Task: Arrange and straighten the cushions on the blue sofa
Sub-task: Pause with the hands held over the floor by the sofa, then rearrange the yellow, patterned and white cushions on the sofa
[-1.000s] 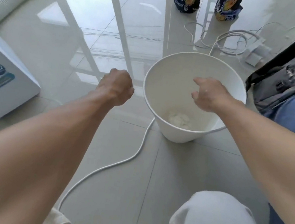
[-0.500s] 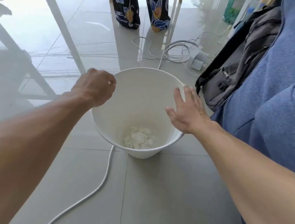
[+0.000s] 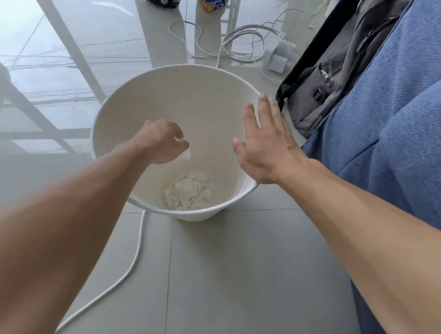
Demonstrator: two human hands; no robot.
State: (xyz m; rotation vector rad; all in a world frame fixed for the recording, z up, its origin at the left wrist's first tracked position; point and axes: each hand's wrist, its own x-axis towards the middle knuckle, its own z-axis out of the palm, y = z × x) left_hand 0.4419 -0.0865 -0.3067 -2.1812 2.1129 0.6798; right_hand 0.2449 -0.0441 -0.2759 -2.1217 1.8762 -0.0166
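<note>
Cushions [image 3: 432, 123] of blue sofa [image 3: 351, 157] sit just right of white bin [image 3: 113, 112], prob. soft, light, floppy, so grab by edges w/ both hands; over bin, left hand [image 3: 160, 141] pinches white scrap [image 3: 186, 155], right hand [image 3: 265, 150] spread flat.

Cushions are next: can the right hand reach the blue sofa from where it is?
Probably yes. The right hand is open and empty, over the rim of the white bin, with the blue sofa just beside it and nothing between.
</note>
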